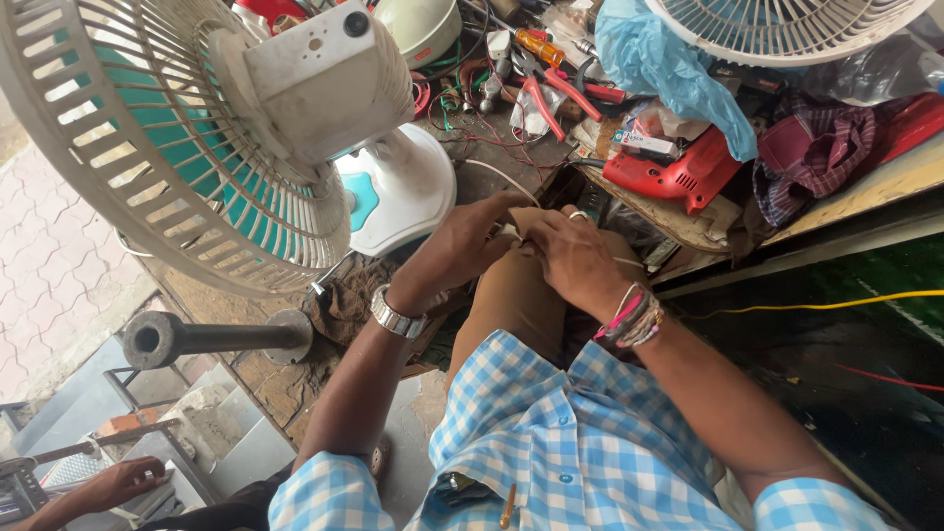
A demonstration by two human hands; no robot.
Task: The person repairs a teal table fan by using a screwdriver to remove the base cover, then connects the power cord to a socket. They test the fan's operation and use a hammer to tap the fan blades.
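We see two fans: one (197,138) tilted, another (787,25) above. Our left hand (462,246) and right hand (570,256) meet, fingers curled on a thin white wire (506,177); how tight the grip is we cannot tell.

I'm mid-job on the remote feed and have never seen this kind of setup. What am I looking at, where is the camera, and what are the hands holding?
There is no machine here: one camera sits on a person's head and looks down at their own two bare hands. The left hand, with a metal watch, and the right hand, with thread bracelets, meet over the knee, pinching something small with a thin pale wire; what it is cannot be made out. To the left stands a table fan seen from behind, on its white base. On the cluttered workbench lie red-handled pliers, a red power tool, a blue plastic bag and a second fan grille. Another person's hand shows at bottom left.
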